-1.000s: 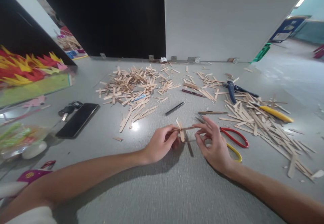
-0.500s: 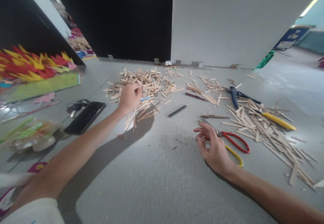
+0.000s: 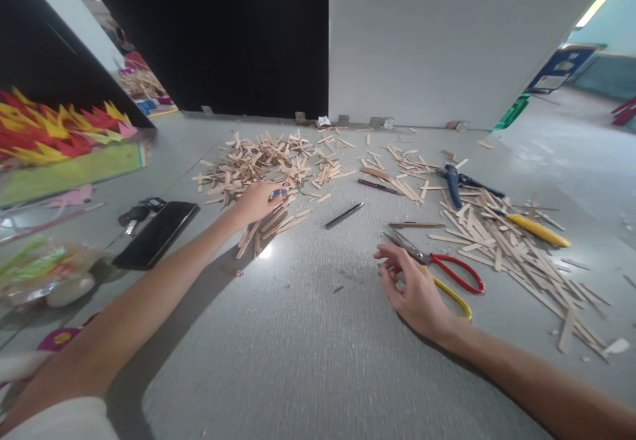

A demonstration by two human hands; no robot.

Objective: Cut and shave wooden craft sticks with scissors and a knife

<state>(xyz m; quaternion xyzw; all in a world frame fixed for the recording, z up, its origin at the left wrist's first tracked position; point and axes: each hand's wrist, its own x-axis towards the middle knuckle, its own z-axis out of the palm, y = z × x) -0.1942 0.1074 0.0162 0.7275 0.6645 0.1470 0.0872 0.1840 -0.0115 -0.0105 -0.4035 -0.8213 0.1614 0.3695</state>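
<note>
Head view: left hand (image 3: 256, 203) is stretched out to the near edge of the stick pile (image 3: 268, 162), palm down, fingers curled over loose wooden sticks; can't tell whether it actually grips one. A small blue pen-like item (image 3: 279, 193) lies just beside its fingertips. Right hand (image 3: 415, 287) rests on the grey bench (image 3: 308, 347), fingers loosely spread, holding nothing, index fingertip touching or just beside the blades of the red-and-yellow scissors (image 3: 442, 271). Second scatter of sticks (image 3: 511, 241) sits to the right, with a yellow-handled tool (image 3: 536, 229) and blue-handled pliers (image 3: 453, 181) lying in it. Black pen (image 3: 344, 215) lies between the two piles, a dark red pen (image 3: 380, 187) beyond it. Black phone (image 3: 156, 233) and keys (image 3: 136, 213) are left of the left forearm. Coloured paper shapes (image 3: 54, 132) at far left.
</note>
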